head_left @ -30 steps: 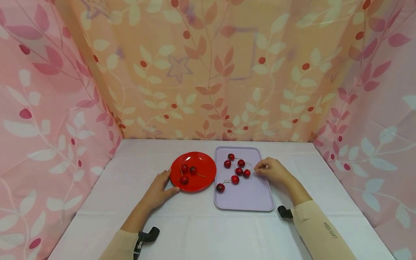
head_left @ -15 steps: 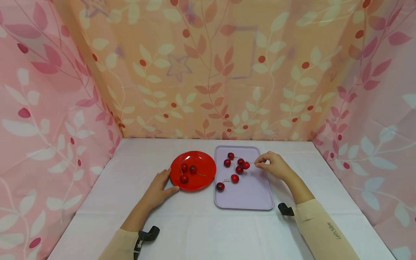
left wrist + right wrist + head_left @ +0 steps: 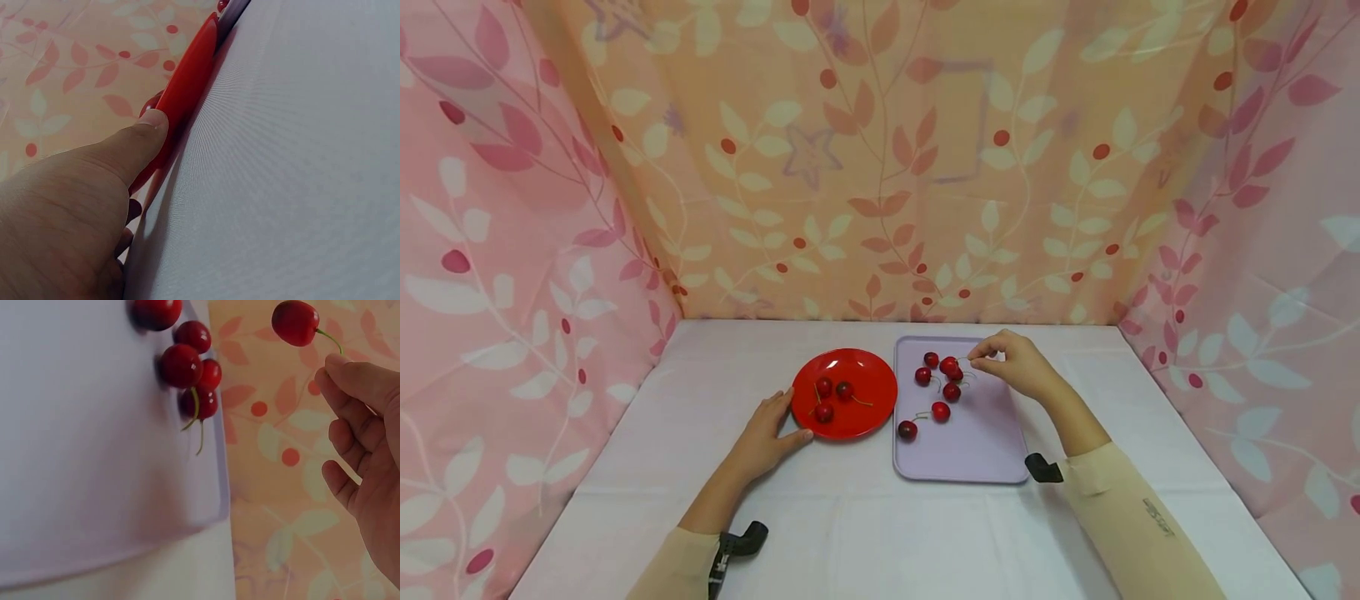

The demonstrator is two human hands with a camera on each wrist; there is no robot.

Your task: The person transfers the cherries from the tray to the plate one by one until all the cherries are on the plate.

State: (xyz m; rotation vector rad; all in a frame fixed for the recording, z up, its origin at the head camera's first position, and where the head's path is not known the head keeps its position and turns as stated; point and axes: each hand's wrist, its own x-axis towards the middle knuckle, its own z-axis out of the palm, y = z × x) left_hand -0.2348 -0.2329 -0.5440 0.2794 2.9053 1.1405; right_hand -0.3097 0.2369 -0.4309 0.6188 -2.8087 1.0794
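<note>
My right hand (image 3: 1011, 362) pinches a cherry (image 3: 295, 323) by its green stem between thumb and index finger. In the right wrist view the fruit hangs clear above the lilac tray (image 3: 966, 450), its other fingers loosely bent. Several more cherries (image 3: 941, 412) lie on the tray, most of them clustered toward its far half. My left hand (image 3: 763, 442) holds the edge of the red plate (image 3: 868, 421), with the thumb (image 3: 153, 119) on the rim and the fingers along the left side. Three cherries (image 3: 824, 412) with stems lie on the plate.
Plate and tray stand side by side on a white-covered table (image 3: 850, 533). Flowered curtains (image 3: 880, 167) close off the back and both sides. A black wrist mount (image 3: 748, 540) juts from the left sleeve, and another (image 3: 1043, 468) from the right.
My right hand has lifted the cherry by its stem from the tray and moved up and to the left with it. The left hand stays on the plate.
</note>
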